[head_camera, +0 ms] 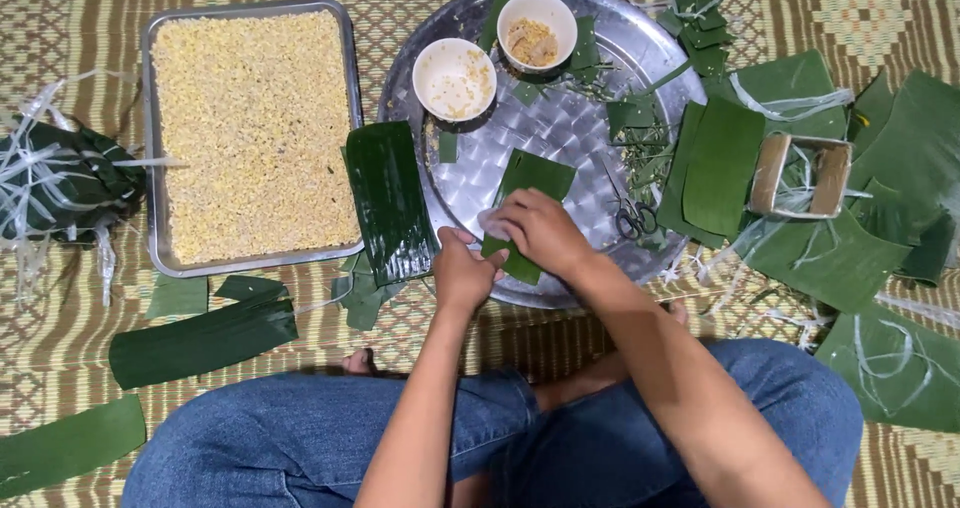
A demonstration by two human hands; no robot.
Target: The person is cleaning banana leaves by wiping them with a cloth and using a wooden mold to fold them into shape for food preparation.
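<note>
Both hands grip one folded green leaf strip: left hand fingers closed at its near end, right hand fingers pressing on top.

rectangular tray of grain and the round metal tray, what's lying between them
In the head view, a long dark green leaf strip lies between the rectangular tray and the round tray, its right edge overlapping the round tray's rim.

woven patterned floor mat, warm light
</note>
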